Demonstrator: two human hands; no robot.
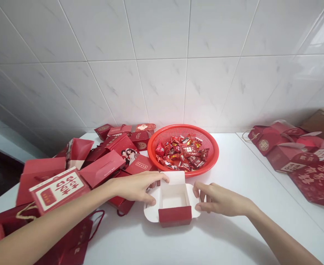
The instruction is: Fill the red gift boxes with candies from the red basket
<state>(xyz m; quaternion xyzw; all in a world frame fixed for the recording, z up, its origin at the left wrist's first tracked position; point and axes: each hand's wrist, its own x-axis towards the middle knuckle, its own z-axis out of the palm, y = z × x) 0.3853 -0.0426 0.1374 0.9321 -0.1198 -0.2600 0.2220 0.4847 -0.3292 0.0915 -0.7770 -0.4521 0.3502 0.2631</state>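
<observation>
A small red gift box (175,216) with a white inside stands with its top flaps folded out, between my two hands. Its hollow faces up and shows nothing in it. My left hand (137,189) holds the box at its back left corner, thumb on the left flap and index finger at the back flap; the other fingers are partly hidden. My right hand (215,198) pinches the right flap between thumb and curled fingers. Just behind the box stands a red plastic basket (214,154) of wrapped candies (189,151).
Red gift boxes and bags (102,169) lie heaped on the left, some with cord handles. More red boxes (291,158) sit at the right, near a brown cardboard box (322,123). A tiled wall (162,92) rises behind the white table (228,235).
</observation>
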